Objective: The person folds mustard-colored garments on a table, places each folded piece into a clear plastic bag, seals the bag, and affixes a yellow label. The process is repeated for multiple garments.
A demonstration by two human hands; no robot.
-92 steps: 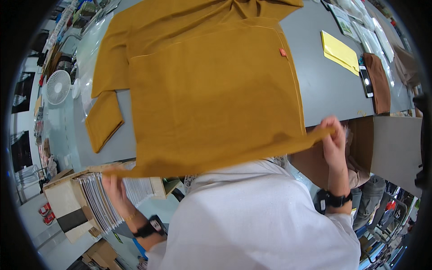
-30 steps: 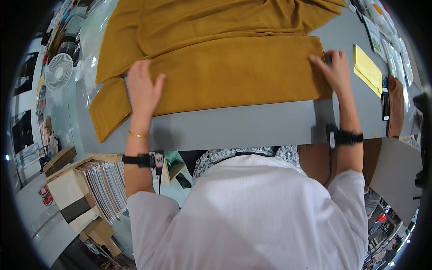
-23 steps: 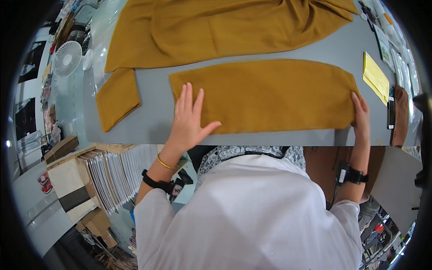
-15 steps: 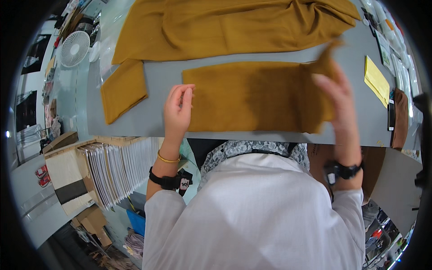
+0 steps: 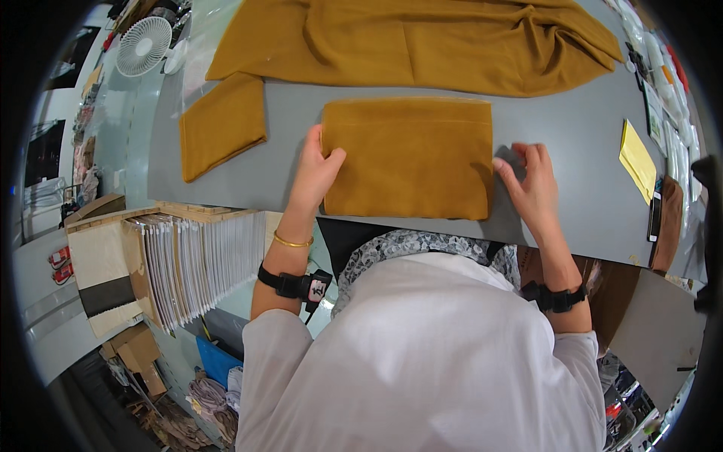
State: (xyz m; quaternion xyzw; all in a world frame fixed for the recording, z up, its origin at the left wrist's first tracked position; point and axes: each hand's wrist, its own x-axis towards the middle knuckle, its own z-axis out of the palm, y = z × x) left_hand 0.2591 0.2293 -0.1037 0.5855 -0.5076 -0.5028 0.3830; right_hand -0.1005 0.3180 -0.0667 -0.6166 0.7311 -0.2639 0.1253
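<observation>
A mustard-brown cloth (image 5: 410,162), folded into a neat rectangle, lies flat near the front edge of the grey table. My left hand (image 5: 316,169) grips its left edge, the thumb over the top and the fingertips partly hidden at the side. By the right edge is my right hand (image 5: 533,181), open, with the thumb apart from loosely bent fingers. The thumb tip comes close to the cloth's edge; whether it touches I cannot tell. Beyond, a large mustard garment (image 5: 422,49) is spread out with creases at its right end. A narrower mustard piece (image 5: 224,132) angles out at the left.
The grey table (image 5: 294,102) bears a yellow paper (image 5: 637,162), a dark flat device (image 5: 655,215) and a brown strip (image 5: 669,226) on the right. A white fan (image 5: 143,47) stands at the far left. Below the left edge sits a rack of hanging white sheets (image 5: 203,264).
The cloth's right part has been folded over to the left, leaving a shorter rectangle. My right hand has let go and moved left and down; my left hand now grips the left edge.
</observation>
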